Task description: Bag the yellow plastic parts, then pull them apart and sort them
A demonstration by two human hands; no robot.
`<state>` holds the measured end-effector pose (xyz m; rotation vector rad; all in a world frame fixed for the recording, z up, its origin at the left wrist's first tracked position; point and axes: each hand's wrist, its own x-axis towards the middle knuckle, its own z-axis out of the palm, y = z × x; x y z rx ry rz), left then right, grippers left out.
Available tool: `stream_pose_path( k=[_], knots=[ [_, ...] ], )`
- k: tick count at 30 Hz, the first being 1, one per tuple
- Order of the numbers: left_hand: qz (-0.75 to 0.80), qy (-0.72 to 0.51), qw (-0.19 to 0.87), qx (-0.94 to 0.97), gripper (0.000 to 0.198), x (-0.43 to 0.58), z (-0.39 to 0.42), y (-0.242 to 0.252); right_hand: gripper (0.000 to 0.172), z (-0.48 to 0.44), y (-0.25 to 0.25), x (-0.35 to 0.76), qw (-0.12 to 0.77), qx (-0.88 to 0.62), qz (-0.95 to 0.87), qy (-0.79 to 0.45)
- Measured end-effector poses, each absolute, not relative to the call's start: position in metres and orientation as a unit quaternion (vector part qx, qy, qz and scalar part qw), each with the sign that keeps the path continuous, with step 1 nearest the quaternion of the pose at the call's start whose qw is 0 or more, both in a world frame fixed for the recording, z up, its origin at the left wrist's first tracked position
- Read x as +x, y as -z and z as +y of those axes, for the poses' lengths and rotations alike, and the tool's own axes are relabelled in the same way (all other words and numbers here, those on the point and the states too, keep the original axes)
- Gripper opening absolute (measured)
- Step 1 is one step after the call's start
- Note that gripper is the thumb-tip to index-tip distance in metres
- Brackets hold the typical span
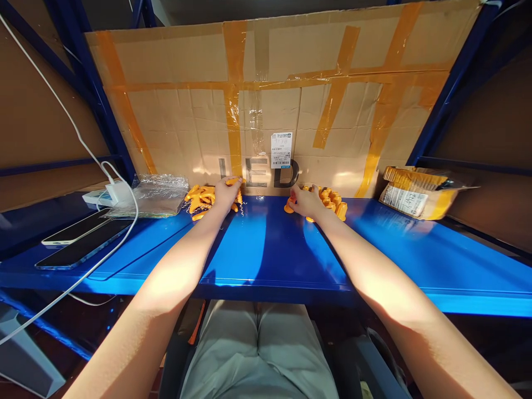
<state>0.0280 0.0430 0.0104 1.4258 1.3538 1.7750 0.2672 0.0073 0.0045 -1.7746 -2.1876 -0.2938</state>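
On the left, a pile of orange pieces [201, 198] with thin coiled wires lies on the blue shelf [274, 244], near its back edge. My left hand [226, 192] is at the right side of this pile, its fingers closed on an orange piece [233, 180]. Further right stands a cluster of orange cup-like parts [332, 200]. My right hand [305, 200] is at the cluster's left side, its fingertips closed round a small orange part [288, 206].
A taped cardboard sheet [187, 122] stands behind the shelf. At left are two phones [83, 244], a white charger with cable [118, 191] and clear plastic packaging [160, 194]. An open, labelled cardboard package [415, 194] sits at right.
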Motion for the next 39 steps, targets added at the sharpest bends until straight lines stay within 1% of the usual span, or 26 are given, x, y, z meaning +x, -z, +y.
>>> stream_pose_path(
  k=[2, 7, 9, 17, 22, 27, 34, 39],
  knots=[
    [0.502, -0.640, 0.282, 0.508, 0.017, 0.029, 0.041, -0.011, 0.033, 0.008, -0.003, 0.266, 0.165, -0.607, -0.772, 0.093],
    [0.521, -0.608, 0.315, 0.509, 0.020, 0.027, 0.041, -0.011, 0.020, 0.013, 0.001, 0.262, 0.169, -0.600, -0.779, 0.063],
    [0.527, -0.599, 0.318, 0.512, 0.021, 0.026, 0.044, -0.010, 0.018, 0.016, 0.003, 0.260, 0.170, -0.604, -0.777, 0.051],
    [0.564, -0.545, 0.352, 0.511, 0.032, 0.028, 0.041, -0.010, 0.025, 0.010, 0.005, 0.252, 0.167, -0.583, -0.795, 0.024],
    [0.575, -0.523, 0.371, 0.508, 0.035, 0.029, 0.037, -0.012, 0.026, 0.001, -0.002, 0.247, 0.119, -0.530, -0.837, 0.072],
    [0.575, -0.524, 0.375, 0.504, 0.035, 0.028, 0.038, -0.012, 0.028, -0.002, -0.004, 0.241, 0.093, -0.510, -0.854, 0.038],
    [0.565, -0.522, 0.393, 0.504, 0.035, 0.029, 0.038, -0.009, 0.028, -0.002, -0.003, 0.241, 0.116, -0.495, -0.861, -0.004],
    [0.570, -0.465, 0.430, 0.523, 0.044, 0.030, 0.036, -0.010, 0.033, 0.000, -0.002, 0.242, 0.134, -0.504, -0.853, -0.008]
  ],
)
